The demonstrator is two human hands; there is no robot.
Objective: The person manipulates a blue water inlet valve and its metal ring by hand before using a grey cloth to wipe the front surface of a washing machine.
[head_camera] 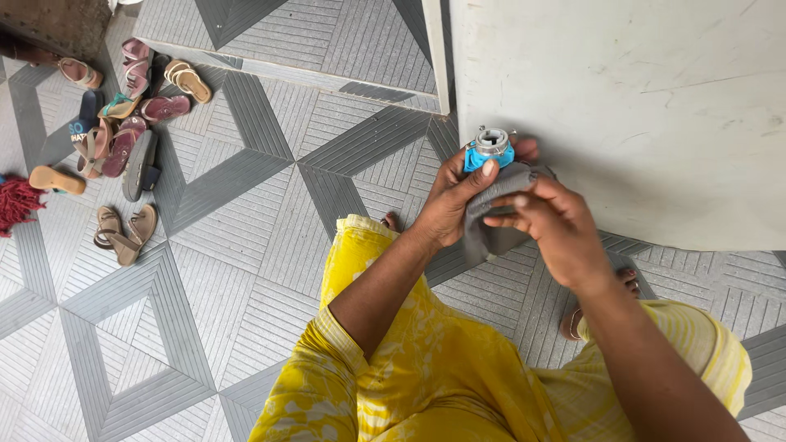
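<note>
Just right of the frame's centre, the left hand is clamped around a small blue fitting with a metal cap, thumb pressed on its front and fingers curled behind. The right hand is closed on a grey cloth, pinching it against the lower part of the fitting; the cloth's loose end hangs down between the two hands. Both hands sit at the lower left edge of a pale slab that fills the upper right of the frame. A yellow garment covers the lower middle, with bare toes showing beside each wrist on the grey patterned floor tiles. In the upper left lies a scattered heap of sandals, and a red mop head touches the left edge.
</note>
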